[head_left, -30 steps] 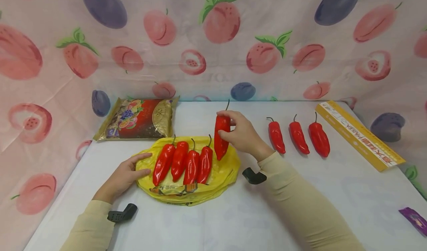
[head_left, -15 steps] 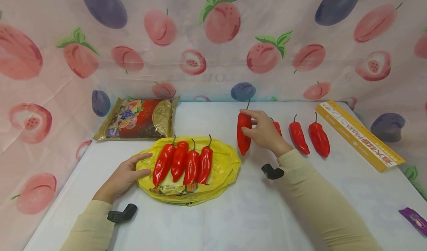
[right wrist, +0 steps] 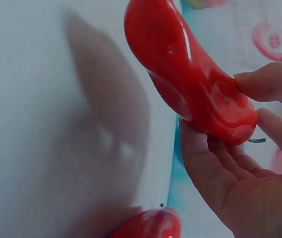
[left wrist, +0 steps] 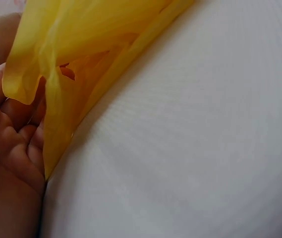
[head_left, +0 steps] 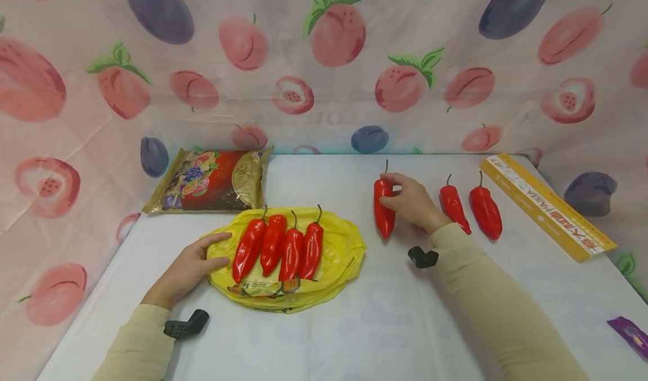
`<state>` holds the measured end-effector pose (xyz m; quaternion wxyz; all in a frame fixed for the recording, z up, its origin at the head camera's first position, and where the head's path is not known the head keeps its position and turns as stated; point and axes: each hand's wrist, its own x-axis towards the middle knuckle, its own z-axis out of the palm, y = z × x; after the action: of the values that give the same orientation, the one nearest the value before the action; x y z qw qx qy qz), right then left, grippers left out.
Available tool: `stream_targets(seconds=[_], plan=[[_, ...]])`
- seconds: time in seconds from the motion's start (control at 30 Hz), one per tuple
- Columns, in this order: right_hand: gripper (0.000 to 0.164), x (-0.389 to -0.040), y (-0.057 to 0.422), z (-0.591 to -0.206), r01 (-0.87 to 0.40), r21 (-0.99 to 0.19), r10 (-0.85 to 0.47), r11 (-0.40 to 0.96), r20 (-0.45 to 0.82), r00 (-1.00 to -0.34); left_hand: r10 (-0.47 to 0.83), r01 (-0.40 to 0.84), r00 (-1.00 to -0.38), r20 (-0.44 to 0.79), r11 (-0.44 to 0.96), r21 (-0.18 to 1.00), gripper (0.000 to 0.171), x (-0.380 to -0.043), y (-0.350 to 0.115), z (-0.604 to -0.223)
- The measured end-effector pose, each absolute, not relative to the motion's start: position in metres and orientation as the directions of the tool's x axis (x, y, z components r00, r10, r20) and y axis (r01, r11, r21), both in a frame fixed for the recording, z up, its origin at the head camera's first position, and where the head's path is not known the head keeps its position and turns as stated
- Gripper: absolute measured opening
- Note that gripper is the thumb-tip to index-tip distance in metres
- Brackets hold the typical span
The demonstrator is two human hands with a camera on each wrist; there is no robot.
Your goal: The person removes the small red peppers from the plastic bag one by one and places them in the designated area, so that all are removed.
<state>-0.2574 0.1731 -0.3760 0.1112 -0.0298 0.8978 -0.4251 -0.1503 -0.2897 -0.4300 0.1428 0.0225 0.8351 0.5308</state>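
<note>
My right hand point(head_left: 412, 201) pinches a long red pepper point(head_left: 383, 215) near its stem end, between thumb and fingers. In the right wrist view that pepper point(right wrist: 180, 64) hangs over the white surface, and its shadow falls apart from it. A yellow plastic bag point(head_left: 344, 251) lies flat with several red peppers point(head_left: 273, 246) side by side on it. My left hand point(head_left: 194, 263) holds the bag's left edge, thumb and index finger over the yellow film. The left wrist view shows the bag's folds point(left wrist: 81, 64) against the curled fingers point(left wrist: 17, 114).
Two more red peppers point(head_left: 485, 212) lie right of my right hand, and another pepper point(right wrist: 150, 225) shows low in the right wrist view. A long yellow box point(head_left: 547, 206) lies at far right, a gold-and-red packet point(head_left: 212, 181) at back left, a purple wrapper point(head_left: 630, 336) at the right edge.
My right hand has carried its pepper rightward, from over the yellow bag to the white table beside the other loose peppers. The left hand and the bag have stayed in place.
</note>
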Motion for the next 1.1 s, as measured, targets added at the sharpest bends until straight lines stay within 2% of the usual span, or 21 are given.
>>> stream_targets(seconds=[0.3, 1.1], plan=[[0.065, -0.267, 0.176, -0.387, 0.077, -0.719, -0.122, 0.691, -0.221, -0.968, 0.18, -0.119, -0.958, -0.221, 0.454, 0.883, 0.063, -0.15, -0.29, -0.432], [0.067, -0.273, 0.173, -0.396, 0.132, -0.69, -0.08, 0.711, -0.267, -0.961, 0.157, -0.128, -0.963, -0.22, 0.451, 0.883, 0.063, -0.15, -0.291, -0.431]])
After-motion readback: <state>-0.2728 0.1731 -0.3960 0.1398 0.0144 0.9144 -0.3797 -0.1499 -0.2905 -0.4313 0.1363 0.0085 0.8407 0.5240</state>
